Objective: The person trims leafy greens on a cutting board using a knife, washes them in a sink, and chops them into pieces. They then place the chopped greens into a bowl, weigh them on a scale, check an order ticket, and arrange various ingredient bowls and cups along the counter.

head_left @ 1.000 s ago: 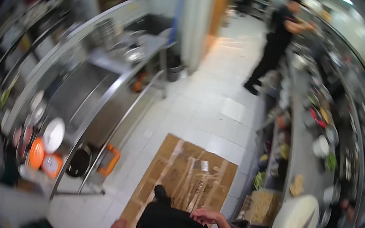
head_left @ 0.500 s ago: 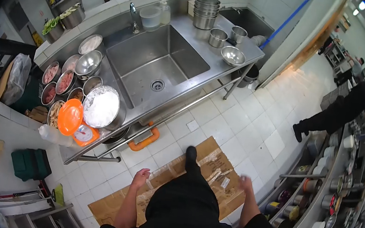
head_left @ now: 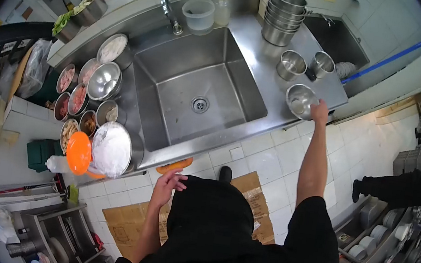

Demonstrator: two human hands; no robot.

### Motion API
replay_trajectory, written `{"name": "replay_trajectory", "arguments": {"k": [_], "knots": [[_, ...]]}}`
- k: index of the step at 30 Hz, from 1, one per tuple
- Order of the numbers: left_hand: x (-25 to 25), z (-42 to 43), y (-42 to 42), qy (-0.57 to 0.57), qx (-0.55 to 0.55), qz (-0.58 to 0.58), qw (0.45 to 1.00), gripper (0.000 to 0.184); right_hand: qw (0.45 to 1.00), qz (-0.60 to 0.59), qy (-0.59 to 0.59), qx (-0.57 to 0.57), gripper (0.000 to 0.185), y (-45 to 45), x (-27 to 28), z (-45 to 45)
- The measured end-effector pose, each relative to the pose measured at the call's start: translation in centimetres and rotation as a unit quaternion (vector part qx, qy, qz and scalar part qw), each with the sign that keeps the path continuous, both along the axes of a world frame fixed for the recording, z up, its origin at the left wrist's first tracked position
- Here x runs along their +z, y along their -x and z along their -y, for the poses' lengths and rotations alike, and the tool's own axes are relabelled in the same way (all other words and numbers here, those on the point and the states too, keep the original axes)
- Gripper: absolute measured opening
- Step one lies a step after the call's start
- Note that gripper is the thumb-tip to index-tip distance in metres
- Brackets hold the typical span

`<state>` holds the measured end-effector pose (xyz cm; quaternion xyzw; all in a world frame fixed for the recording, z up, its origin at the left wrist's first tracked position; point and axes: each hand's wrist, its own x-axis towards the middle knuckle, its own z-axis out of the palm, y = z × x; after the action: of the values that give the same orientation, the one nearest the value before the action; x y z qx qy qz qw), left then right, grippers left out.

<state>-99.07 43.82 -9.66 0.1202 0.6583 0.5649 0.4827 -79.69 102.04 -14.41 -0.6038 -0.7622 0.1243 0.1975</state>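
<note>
My right hand (head_left: 319, 112) grips the rim of a shiny metal bowl (head_left: 301, 100) at the right front of the steel counter. Behind that bowl stand two small metal pots (head_left: 291, 66) and a tall stack of metal pots (head_left: 284, 17). My left hand (head_left: 167, 183) hangs in the air before the sink's front edge with its fingers apart, holding nothing. The nearest things to it are an orange pipe-like piece (head_left: 174, 165) under the counter and a large pot of white powder (head_left: 112, 149).
The steel sink (head_left: 200, 105) lies in front, with a faucet (head_left: 171, 15) behind it. Bowls of meat (head_left: 78, 98) and an orange scale pan (head_left: 78, 153) crowd the left side. Cardboard (head_left: 130, 227) covers the floor. A co-worker (head_left: 398, 188) stands at the right.
The view has turned from the aisle toward the sink, which is closer. My right hand has reached forward and taken hold of the metal bowl's rim. My left hand stays empty.
</note>
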Motion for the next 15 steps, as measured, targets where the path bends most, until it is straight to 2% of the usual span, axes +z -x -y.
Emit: {"name": "replay_trajectory", "arguments": {"k": [1,2,3,4,5,6,8,10,12,14,15], "knots": [[0.6,-2.0,1.0,-0.001,-0.001,0.002,1.000,0.033,0.999,-0.002,-0.002,0.034,0.040,0.7,-0.4,-0.4],[1.0,-3.8,2.1,-0.038,0.040,-0.059,0.997,0.032,0.998,-0.005,-0.004,0.066,0.041,1.1,-0.7,0.0],[1.2,-5.7,3.4,-0.074,0.083,-0.120,0.986,0.030,0.998,-0.049,-0.014,0.048,0.040,2.2,-1.3,1.4],[1.3,-7.4,5.6,-0.039,0.040,-0.225,0.973,0.029,0.992,-0.113,0.013,0.056,0.039,3.5,-0.1,4.2],[0.7,-9.2,7.6,-0.046,0.060,-0.258,0.963,0.031,0.990,-0.117,0.031,0.071,0.037,4.9,1.4,7.2],[0.1,-11.3,9.8,-0.053,0.080,-0.293,0.951,0.035,0.983,-0.154,0.032,0.091,0.036,6.2,0.7,9.3],[2.3,-15.9,14.4,-0.029,0.010,-0.488,0.873,0.047,0.966,-0.213,0.082,0.123,0.034,8.4,-0.3,13.4],[2.5,-21.0,19.2,-0.025,-0.025,-0.590,0.807,0.050,0.948,-0.246,0.161,0.124,0.030,11.4,0.3,17.4],[1.9,-26.1,23.9,0.059,-0.056,-0.659,0.747,0.044,0.942,-0.239,0.198,0.132,0.024,13.0,0.4,20.4],[1.2,-30.9,28.2,0.100,-0.077,-0.720,0.682,0.050,0.937,-0.224,0.218,0.153,0.020,14.0,-0.4,21.5],[0.8,-33.0,30.9,0.095,-0.076,-0.720,0.684,0.050,0.932,-0.221,0.243,0.151,0.019,14.1,-1.0,22.0]]}}
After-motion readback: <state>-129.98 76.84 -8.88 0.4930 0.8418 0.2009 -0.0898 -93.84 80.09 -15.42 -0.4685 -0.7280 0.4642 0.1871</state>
